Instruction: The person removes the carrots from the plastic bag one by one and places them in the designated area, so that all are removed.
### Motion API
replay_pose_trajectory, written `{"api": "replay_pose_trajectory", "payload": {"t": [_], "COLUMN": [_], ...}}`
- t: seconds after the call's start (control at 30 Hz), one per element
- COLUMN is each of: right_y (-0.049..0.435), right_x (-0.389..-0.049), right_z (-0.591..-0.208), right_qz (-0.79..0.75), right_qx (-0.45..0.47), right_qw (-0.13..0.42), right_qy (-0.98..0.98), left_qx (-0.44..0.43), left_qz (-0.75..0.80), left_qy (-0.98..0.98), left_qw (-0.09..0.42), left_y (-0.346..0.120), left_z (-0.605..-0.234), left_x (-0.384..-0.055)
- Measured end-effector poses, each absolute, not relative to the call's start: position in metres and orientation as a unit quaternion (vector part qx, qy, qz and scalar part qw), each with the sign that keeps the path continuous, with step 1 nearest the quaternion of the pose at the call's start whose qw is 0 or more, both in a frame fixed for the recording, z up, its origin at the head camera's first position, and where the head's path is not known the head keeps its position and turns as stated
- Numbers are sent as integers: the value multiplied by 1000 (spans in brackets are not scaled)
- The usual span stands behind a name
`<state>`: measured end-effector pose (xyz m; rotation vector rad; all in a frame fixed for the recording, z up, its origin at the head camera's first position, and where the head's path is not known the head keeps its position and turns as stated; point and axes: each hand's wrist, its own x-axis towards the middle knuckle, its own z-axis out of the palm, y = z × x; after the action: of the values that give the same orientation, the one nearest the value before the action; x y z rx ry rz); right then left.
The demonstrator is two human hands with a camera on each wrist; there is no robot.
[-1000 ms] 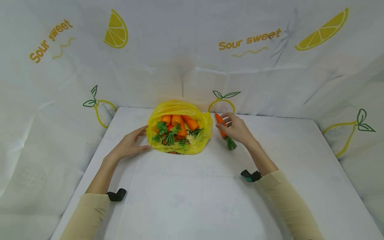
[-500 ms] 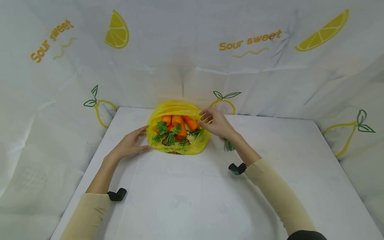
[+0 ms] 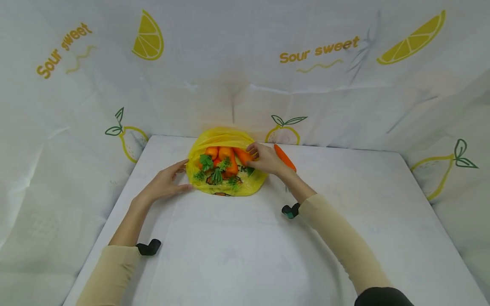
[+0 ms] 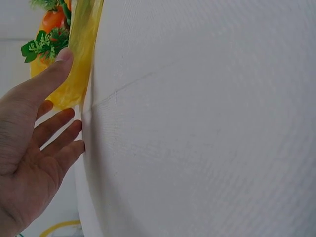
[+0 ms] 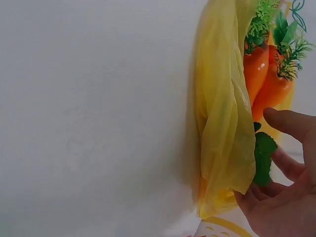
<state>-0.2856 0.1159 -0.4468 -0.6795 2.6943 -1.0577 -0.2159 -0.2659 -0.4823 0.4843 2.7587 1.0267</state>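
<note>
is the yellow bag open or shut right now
Open: the bag gapes at the front, with orange vegetables and green leaves showing inside.

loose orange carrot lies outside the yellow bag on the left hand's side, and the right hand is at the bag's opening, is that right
Not quite: the head view shows the loose orange carrot on the side of the right hand. It does lie outside the yellow bag, with that hand at the opening.

Your left hand (image 4: 32, 165), fingers loosely extended, is beside the yellow bag (image 4: 85, 54), partly overlapping it. Orange vegetables (image 4: 53, 19) and green leaves (image 4: 43, 45) show at the bag's mouth; the white bench (image 4: 192, 123) spreads beside it.
</note>
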Motion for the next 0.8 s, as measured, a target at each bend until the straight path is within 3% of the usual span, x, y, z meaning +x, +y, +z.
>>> {"api": "replay_pose_trajectory", "payload": {"t": [0.33,0.8], "right_y": [107,108], "right_x": [-288,-279], "right_z": [-458,-450], "right_qz": [-341,-370], "right_qx": [-199,-162], "right_qw": [110,102], "right_qy": [912,909], "left_qx": [160,157], "left_qz": [341,343], "left_qy": [923,922], "left_qw": [81,84], "left_y": [-267,-264], "left_z": [-485,-484], "left_x": [-217,-214]}}
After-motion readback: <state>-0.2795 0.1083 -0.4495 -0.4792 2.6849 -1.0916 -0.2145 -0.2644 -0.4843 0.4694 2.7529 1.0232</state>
